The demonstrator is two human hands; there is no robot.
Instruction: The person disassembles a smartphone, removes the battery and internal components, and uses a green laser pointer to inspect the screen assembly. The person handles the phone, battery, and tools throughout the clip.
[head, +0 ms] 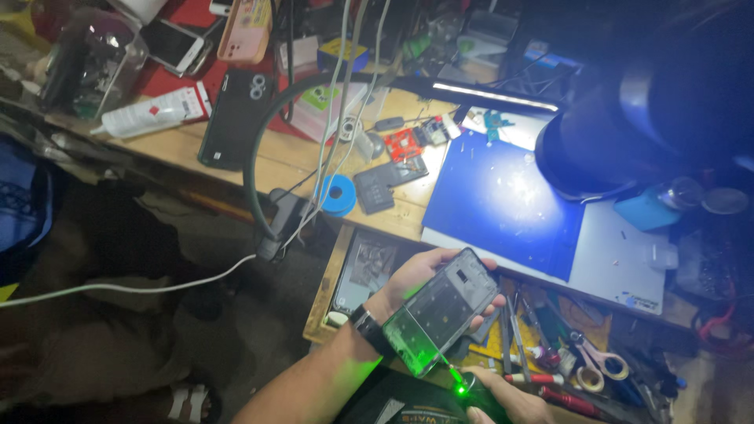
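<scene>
Phone frame point(449, 310), stripped to a translucent shell with its back cover off, lay face-down in our left hand point(416, 283); we held it above an open drawer point(550, 338) of tools, just in front of the wooden counter point(275, 157); the fingers point(488, 292) of that hand were wrapped round its far edge, clamped on the frame. Our right hand point(503, 396) sat low at the picture's edge, closed on a small tool point(463, 385) that gave off a green glow at the frame's bottom corner; how its fingers lay we could not tell fully, since much of the hand was cut off. We judged the work to be mid-way: the shell was already opened and emptied of much of its inside, while the tool was only at the lower end, so the rest of the frame seemed untouched. On the counter a blue mat point(503, 196) lay under a lamp, with small circuit parts point(404, 145) and a roll of blue tape point(339, 194) near it; scissors point(601, 361) and screwdrivers point(565, 400) lay in the drawer, just beside the frame.
</scene>
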